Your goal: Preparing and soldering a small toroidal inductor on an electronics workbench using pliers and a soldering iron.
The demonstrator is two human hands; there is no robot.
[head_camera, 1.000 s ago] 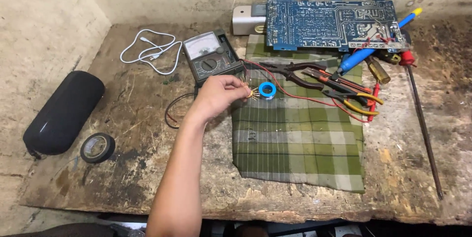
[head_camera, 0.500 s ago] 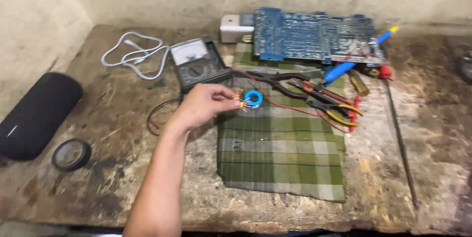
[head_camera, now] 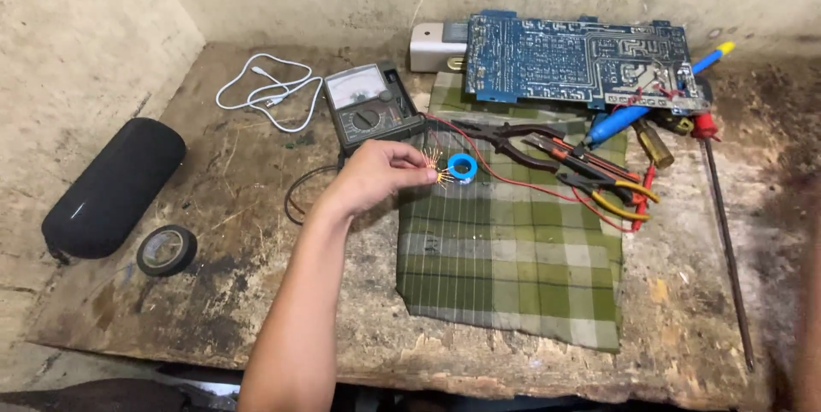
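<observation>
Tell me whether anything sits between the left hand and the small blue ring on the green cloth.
Nothing visible does. The left hand pinches the copper wire ends right beside the blue ring, with no object between. The pliers lie beyond the ring, to its right.

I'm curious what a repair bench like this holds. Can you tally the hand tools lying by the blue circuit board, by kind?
Pliers and cutters: 3 (dark-handled pliers, orange-handled pliers, yellow-handled cutters)
Screwdrivers: 3 (blue screwdriver, amber screwdriver, red long-shafted screwdriver)
Total: 6
</observation>
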